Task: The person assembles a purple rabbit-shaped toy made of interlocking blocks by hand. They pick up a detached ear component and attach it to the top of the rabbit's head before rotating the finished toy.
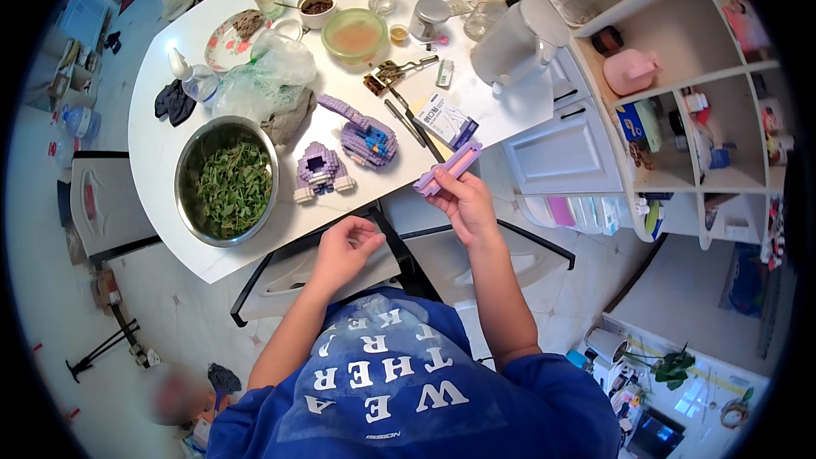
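Fingers (359,226) of my left hand (343,250) curl loosely; I can't tell whether they hide anything. Slightly farther, my right hand (464,204) pinches a long purple piece (460,162) by the table's (157,195) edge. I judge the step as handling that piece; moving it next calls for a steady pinch, clear of the block figure (320,172) and the block model (371,139) beyond.

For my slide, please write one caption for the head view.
Right fingers hold a purple strip at a table with block models and leafy greens.
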`<state>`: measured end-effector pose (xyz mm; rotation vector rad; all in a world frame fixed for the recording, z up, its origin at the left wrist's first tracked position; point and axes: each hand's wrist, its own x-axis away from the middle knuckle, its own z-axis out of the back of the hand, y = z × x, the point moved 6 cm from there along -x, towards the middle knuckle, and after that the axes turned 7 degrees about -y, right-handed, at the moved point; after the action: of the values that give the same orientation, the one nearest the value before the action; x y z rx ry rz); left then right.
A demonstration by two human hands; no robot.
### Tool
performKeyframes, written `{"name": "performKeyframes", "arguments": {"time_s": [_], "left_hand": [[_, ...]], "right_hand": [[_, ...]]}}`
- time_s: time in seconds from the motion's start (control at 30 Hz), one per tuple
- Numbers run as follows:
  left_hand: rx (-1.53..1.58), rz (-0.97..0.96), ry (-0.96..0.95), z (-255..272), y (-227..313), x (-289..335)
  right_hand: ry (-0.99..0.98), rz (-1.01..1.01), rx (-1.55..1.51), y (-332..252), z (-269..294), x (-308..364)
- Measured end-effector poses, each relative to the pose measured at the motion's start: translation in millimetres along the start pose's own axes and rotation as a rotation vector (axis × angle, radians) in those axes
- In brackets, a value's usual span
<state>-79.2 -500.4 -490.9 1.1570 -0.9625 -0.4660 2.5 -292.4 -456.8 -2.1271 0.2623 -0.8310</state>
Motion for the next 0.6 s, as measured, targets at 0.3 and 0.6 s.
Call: {"name": "performKeyframes", "arguments": {"time_s": [0.3,0.6], "left_hand": [[-0.675,-0.129,0.377,47.8,-5.0,-25.5],[-0.885,-0.097,0.413,78.2,-18.2,-74.5]], "right_hand": [[0.009,0.029,0.22,29.9,5.3,-14.7],[0.09,0.188,1.065,30.3,32.0,-53.9]]}}
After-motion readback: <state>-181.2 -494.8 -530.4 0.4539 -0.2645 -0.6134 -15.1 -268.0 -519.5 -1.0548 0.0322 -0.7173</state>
